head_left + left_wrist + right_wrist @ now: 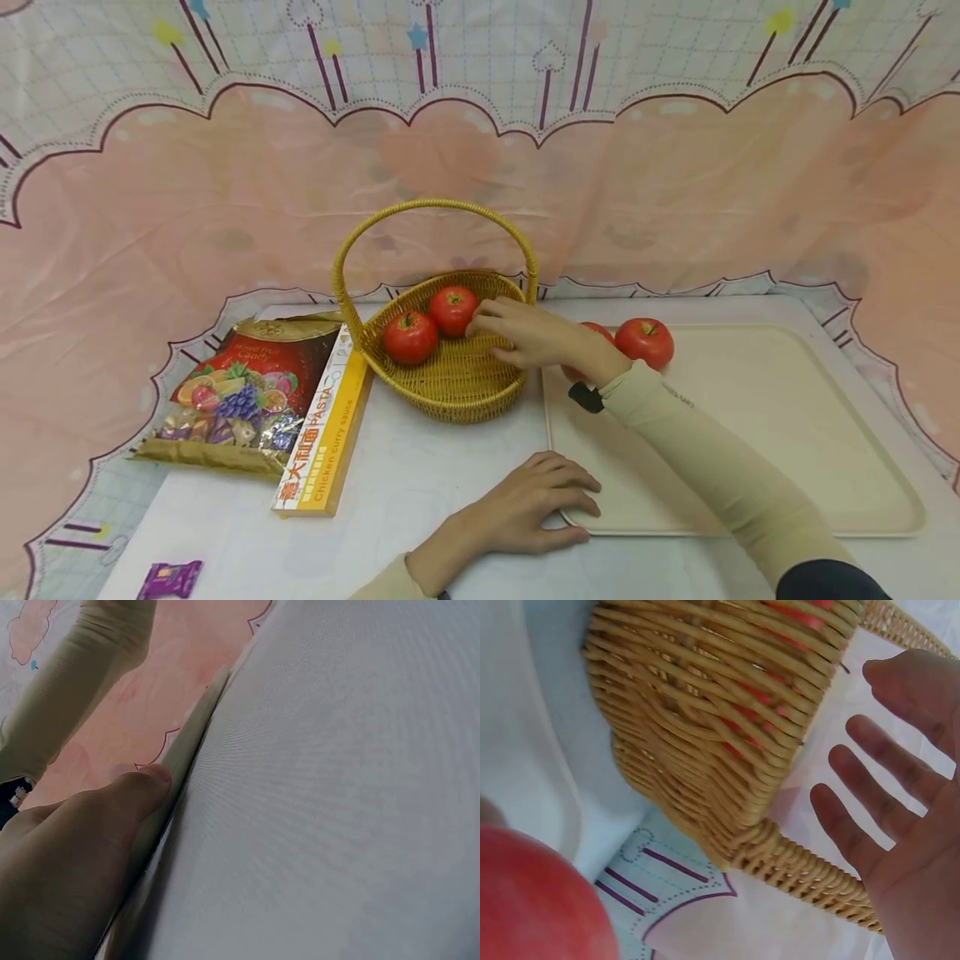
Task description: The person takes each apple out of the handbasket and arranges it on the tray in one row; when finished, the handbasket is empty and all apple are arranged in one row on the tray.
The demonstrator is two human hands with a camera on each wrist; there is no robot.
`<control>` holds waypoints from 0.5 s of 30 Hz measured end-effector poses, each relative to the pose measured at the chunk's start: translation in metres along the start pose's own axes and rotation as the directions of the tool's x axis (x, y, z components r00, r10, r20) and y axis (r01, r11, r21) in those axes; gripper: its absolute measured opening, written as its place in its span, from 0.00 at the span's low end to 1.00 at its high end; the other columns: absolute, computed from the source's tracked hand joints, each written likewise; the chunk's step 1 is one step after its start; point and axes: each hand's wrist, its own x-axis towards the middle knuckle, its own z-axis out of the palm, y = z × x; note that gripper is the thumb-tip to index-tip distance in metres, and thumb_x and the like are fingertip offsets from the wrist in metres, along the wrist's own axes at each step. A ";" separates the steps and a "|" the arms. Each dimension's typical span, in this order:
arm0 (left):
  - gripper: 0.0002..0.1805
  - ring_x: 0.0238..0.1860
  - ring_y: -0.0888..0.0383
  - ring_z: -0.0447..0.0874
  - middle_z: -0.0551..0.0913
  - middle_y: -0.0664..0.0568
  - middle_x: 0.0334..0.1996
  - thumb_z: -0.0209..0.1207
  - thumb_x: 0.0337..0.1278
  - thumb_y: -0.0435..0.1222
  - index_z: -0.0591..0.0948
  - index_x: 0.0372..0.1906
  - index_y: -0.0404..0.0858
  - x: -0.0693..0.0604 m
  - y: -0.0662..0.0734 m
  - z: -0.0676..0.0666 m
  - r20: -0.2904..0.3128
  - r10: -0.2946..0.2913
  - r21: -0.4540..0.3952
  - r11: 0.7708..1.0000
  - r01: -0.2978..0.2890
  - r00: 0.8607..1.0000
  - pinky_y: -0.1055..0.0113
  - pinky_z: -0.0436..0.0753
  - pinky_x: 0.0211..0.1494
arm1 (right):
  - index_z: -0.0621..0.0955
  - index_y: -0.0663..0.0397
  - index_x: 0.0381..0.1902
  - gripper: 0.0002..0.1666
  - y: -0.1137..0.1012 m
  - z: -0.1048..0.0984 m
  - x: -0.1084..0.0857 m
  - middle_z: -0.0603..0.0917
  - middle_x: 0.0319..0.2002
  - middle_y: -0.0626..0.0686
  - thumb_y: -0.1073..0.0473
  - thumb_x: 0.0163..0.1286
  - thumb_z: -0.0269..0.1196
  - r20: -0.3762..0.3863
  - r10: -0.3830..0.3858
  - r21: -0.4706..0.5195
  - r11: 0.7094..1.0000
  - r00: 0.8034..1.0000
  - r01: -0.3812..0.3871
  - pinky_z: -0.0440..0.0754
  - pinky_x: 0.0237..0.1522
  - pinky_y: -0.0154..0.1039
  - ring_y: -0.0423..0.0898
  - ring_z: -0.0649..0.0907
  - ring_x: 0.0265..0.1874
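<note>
My right hand [536, 333] hangs over the right side of a yellow wicker basket [468, 379], fingers spread and slightly bent, holding nothing. Inside the basket sit two red apples [409, 337], side by side at the left and back. Two more apples [645, 342] lie on a cream tray [757, 433]; my right wrist partly covers one of them. In the right wrist view, an apple [540, 900] shows at lower left, apart from the hand [907, 780]. My left hand [525, 504] rests at the tray's near left corner, with the thumb [142, 791] along its edge.
Left of the basket lies a yellow and white pasta box [322, 433], against a red and gold candy bag [251, 392]. A purple wrapped candy [171, 579] sits at the near left. The basket's tall handle [435, 202] arches above it. A patterned cloth [300, 192] hangs behind.
</note>
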 end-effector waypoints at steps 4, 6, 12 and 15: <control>0.13 0.61 0.65 0.69 0.77 0.62 0.55 0.56 0.61 0.52 0.80 0.46 0.53 -0.001 0.000 0.000 -0.005 0.003 -0.001 1.000 -0.003 1.000 0.70 0.63 0.69 | 0.76 0.50 0.54 0.19 -0.001 -0.007 0.007 0.74 0.53 0.50 0.60 0.65 0.61 0.041 0.026 -0.020 0.999 0.999 -0.025 0.74 0.60 0.45 0.49 0.73 0.56; 0.13 0.60 0.65 0.69 0.78 0.62 0.55 0.56 0.61 0.52 0.80 0.46 0.53 -0.001 -0.001 0.000 -0.010 0.007 0.001 1.000 -0.007 1.000 0.70 0.63 0.69 | 0.76 0.50 0.54 0.19 -0.001 -0.009 0.011 0.74 0.53 0.51 0.59 0.65 0.61 0.056 0.031 -0.032 0.999 0.998 -0.029 0.73 0.61 0.46 0.50 0.73 0.56; 0.13 0.60 0.65 0.69 0.77 0.62 0.55 0.57 0.60 0.51 0.80 0.46 0.53 0.001 0.000 0.000 -0.020 0.015 0.027 1.000 -0.015 1.000 0.70 0.64 0.68 | 0.74 0.52 0.58 0.22 0.001 -0.014 0.023 0.74 0.56 0.54 0.58 0.66 0.60 0.085 0.054 -0.056 0.997 0.995 -0.049 0.73 0.61 0.46 0.52 0.74 0.56; 0.13 0.60 0.65 0.69 0.77 0.63 0.55 0.57 0.60 0.52 0.80 0.46 0.53 0.000 0.001 0.000 -0.006 0.002 0.021 1.000 -0.002 1.000 0.70 0.64 0.68 | 0.73 0.51 0.59 0.23 0.003 -0.013 0.028 0.73 0.57 0.55 0.58 0.67 0.59 0.104 0.058 -0.038 0.998 0.993 -0.054 0.71 0.63 0.46 0.52 0.74 0.58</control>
